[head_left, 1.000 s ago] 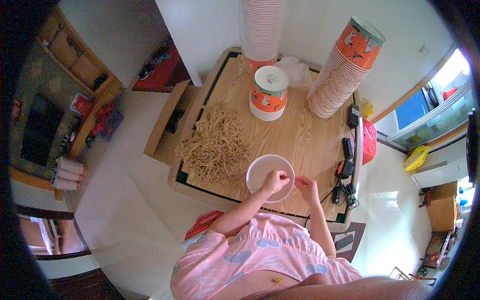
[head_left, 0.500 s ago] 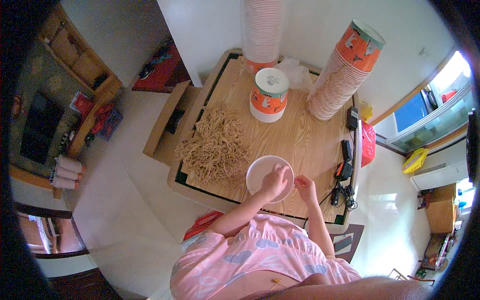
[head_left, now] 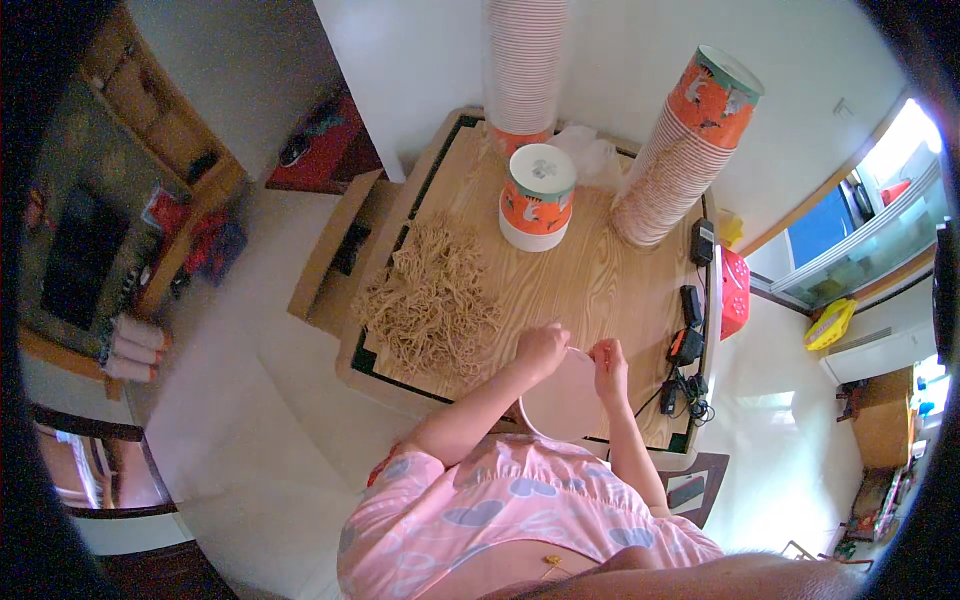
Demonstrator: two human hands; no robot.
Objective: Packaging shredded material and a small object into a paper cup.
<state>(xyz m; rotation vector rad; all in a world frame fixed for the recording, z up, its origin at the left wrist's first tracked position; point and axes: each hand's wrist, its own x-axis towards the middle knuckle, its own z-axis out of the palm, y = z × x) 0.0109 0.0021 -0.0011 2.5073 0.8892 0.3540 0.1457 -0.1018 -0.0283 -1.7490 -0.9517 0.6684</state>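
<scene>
A white paper bowl [head_left: 565,400] is held tilted over the near edge of the wooden table [head_left: 610,290], close to my body. My left hand [head_left: 540,348] grips its upper left rim. My right hand [head_left: 608,362] pinches the upper right rim. To the left of my hands a heap of dry brown noodles [head_left: 430,300] lies loose on the tabletop. Whether anything is inside the bowl cannot be made out.
A short stack of orange printed bowls [head_left: 537,195] stands mid-table. A tall leaning stack [head_left: 690,140] and another tall stack [head_left: 525,60] stand at the back. Black chargers and cables [head_left: 688,340] line the right edge beside a red basket [head_left: 733,290]. A cardboard box [head_left: 340,250] sits left.
The white bowl has come off the tabletop and moved toward my body, now tilted. Both hands shifted with it to grip its rim.
</scene>
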